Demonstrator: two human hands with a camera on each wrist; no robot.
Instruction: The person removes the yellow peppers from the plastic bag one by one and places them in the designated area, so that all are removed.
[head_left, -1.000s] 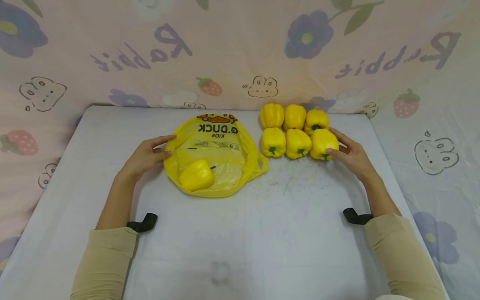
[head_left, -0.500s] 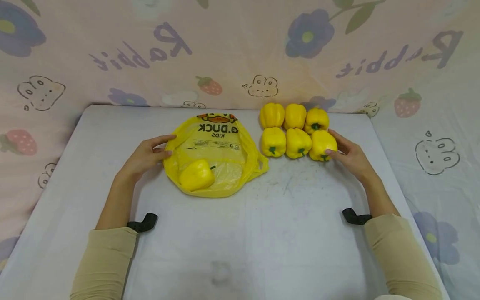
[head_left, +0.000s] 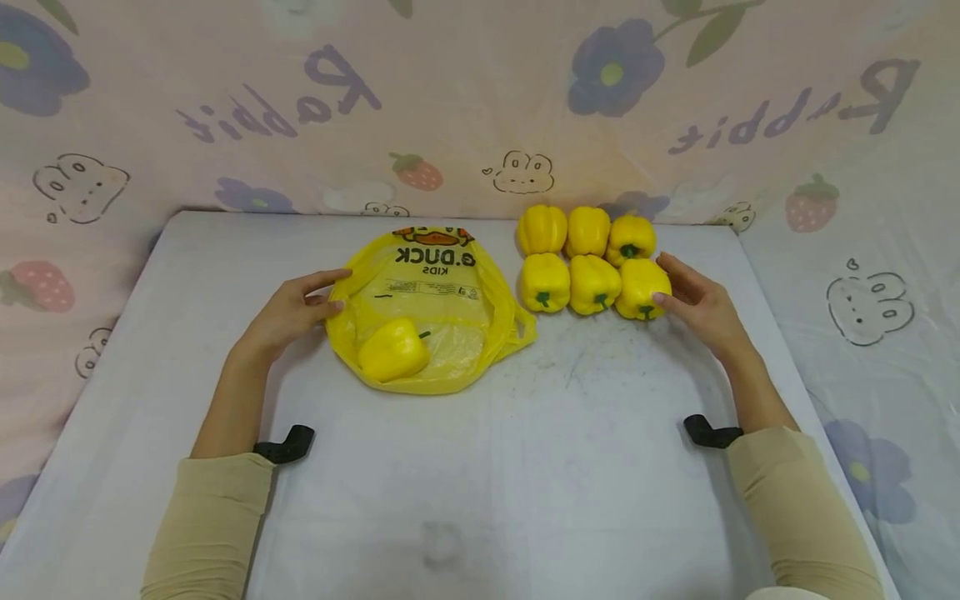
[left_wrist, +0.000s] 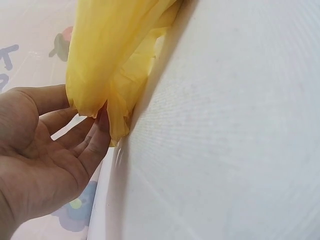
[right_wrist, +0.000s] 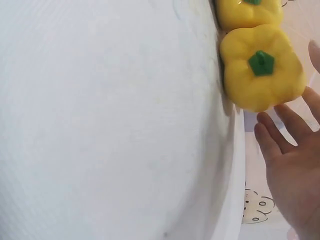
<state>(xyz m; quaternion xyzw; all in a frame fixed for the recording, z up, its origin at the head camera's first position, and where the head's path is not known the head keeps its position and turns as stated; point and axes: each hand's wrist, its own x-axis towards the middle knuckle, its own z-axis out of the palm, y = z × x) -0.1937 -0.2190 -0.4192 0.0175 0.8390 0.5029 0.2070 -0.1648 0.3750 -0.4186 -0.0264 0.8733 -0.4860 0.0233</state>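
Observation:
My left hand (head_left: pixel 288 315) is at the left rim of a yellow plastic bag (head_left: pixel 442 304), which lies wide open on the table. In the left wrist view, the thumb and fingers pinch the folded film of the bag (left_wrist: pixel 107 55). A yellow bell pepper (head_left: pixel 393 350) with a green stem lies inside the bag. My right hand (head_left: pixel 703 308) is beside the front right bell pepper (head_left: pixel 641 287), its thumb tip over the pepper's edge. In the right wrist view, the fingers (right_wrist: pixel 295 122) are nearly straight at that pepper's (right_wrist: pixel 240 75) side, not wrapped round it.
Several more yellow bell peppers (head_left: pixel 545 283) stand close together in two rows right of the bag, near the back edge of the white table (head_left: pixel 495 467). A printed cloth (head_left: pixel 465 100) hangs behind. Black wrist cameras (head_left: pixel 288 445) sit on both forearms.
The front right bell pepper has shifted slightly left against its neighbour. My right hand has loosened from round it. The left hand and the bag have stayed put.

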